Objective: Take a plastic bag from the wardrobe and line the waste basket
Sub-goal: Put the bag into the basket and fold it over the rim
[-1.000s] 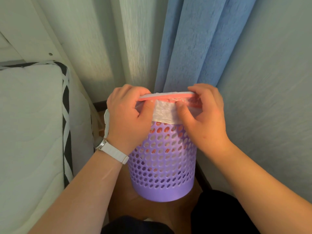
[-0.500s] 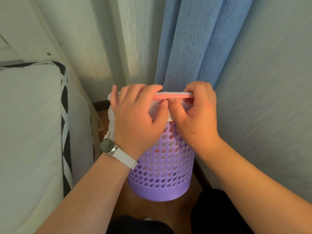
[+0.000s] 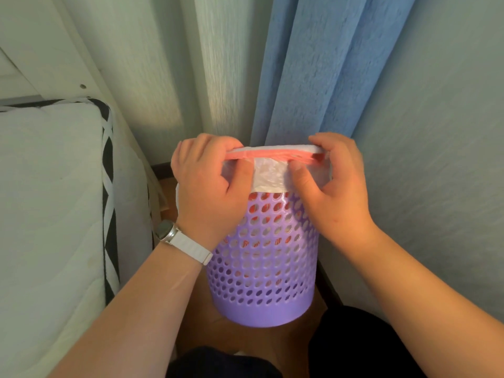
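Note:
A purple perforated waste basket point(image 3: 261, 271) stands on the wooden floor in the corner. A white plastic bag point(image 3: 268, 177) with a red drawstring band is folded over its rim, and more of the bag shows through the holes. My left hand point(image 3: 210, 186) grips the bag's edge at the left of the rim, fingers curled over the top. My right hand point(image 3: 335, 192) pinches the bag at the right of the rim, thumb pressing on the outer fold.
A white mattress point(image 3: 51, 214) with a black-and-white edge lies close on the left. A blue curtain point(image 3: 327, 66) hangs right behind the basket. A pale wall point(image 3: 441, 159) stands on the right. My dark-clothed knees point(image 3: 354, 345) are below.
Both hands have slid apart along the rim, from close together at the front to the left and right sides, pulling the bag's fold down over the edge.

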The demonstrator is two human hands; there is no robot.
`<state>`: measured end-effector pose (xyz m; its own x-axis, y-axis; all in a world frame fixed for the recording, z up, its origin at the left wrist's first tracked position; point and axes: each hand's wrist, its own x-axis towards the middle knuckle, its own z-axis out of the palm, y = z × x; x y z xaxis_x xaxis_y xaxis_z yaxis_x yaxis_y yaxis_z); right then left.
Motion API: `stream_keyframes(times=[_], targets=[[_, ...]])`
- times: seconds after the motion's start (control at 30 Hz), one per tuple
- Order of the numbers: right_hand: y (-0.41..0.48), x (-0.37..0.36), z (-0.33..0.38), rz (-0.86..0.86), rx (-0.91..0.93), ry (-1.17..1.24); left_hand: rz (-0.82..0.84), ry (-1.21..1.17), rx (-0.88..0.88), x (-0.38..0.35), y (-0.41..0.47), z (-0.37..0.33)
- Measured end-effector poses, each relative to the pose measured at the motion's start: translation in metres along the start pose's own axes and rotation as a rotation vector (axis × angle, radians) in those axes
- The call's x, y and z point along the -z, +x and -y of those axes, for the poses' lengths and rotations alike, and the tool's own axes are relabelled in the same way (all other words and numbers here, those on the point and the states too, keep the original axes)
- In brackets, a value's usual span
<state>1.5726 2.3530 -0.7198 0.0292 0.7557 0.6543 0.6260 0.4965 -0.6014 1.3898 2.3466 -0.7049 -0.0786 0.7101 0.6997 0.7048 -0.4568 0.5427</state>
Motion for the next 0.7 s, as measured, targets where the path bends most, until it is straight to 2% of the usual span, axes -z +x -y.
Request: stream_keyframes(times=[0.23,0.43,0.57,0.7], targets=[[0.008,-0.001,0.000,-0.073,-0.093,0.059,0.028,-0.140,0.019,-0.001,-0.001,-0.004],[0.011,-0.016,0.014,-0.063,-0.041,-0.018,0.056,0.082,0.005,0.001,0.000,-0.013],[0.010,-0.026,0.025,-0.058,-0.011,-0.045,0.030,0.069,-0.046,0.003,0.004,-0.006],[0.008,-0.024,0.022,0.011,0.008,-0.006,0.028,0.045,-0.020,0.003,0.003,0.001]])
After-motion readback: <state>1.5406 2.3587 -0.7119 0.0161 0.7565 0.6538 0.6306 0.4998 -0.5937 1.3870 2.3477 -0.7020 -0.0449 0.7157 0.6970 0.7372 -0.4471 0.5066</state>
